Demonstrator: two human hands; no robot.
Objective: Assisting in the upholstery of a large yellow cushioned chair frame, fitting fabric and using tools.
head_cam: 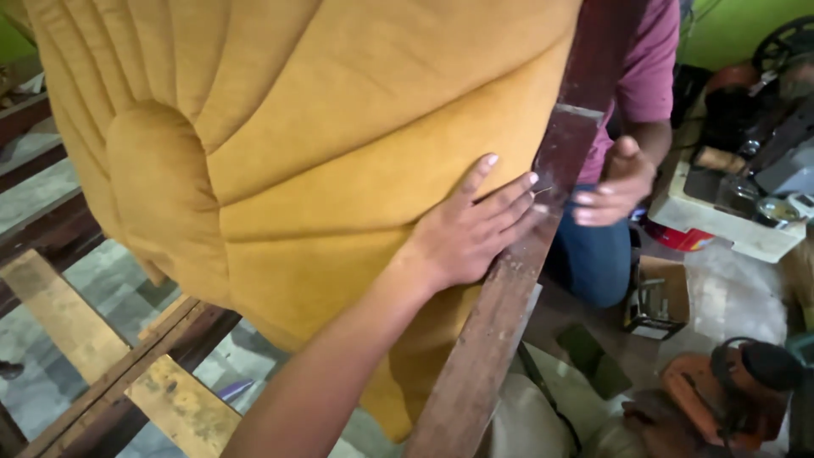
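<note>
Left grip (462, 233) presses flat on mustard upholstery (322, 127) beside wooden rail (509, 288).

A hand (471, 229) is lying on the cushion (297, 153) (its fingertips touching the wooden rail (509, 280)); a co-worker's hand (615, 182) is sitting right of the rail.

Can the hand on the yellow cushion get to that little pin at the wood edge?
Probably yes. The left hand lies flat on the yellow cushion, fingertips right beside the thin pin at the dark wooden rail. Nothing sits between them; the other person's hand stays beyond the rail.
</note>
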